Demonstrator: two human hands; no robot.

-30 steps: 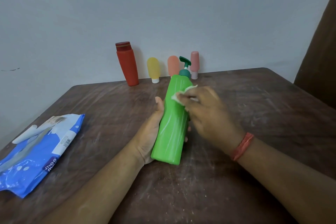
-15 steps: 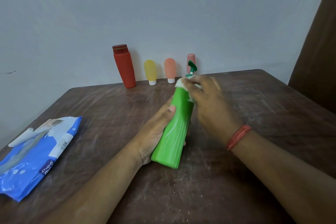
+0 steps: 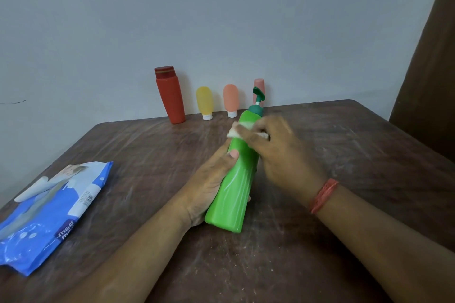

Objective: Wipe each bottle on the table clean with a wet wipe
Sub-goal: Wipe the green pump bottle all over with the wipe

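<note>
a tall bright green plastic pump bottle [image 3: 234,177] with a darker green pump head leans away from the viewer, its flat base low near the tabletop [image 3: 320,241] and its nozzle pointing up towards the back wall. a small crumpled white wet wipe [image 3: 237,131] presses against its upper body just below the shoulder. at the tabletop's far edge, against the wall, four more bottles stand in a row: a tall red plastic bottle [image 3: 170,96] with a darker red cap, a small yellow squeeze tube [image 3: 204,102] and a small orange squeeze tube [image 3: 230,99], both standing on white caps, and a small pink tube [image 3: 259,87], partly hidden behind the pump.
</note>
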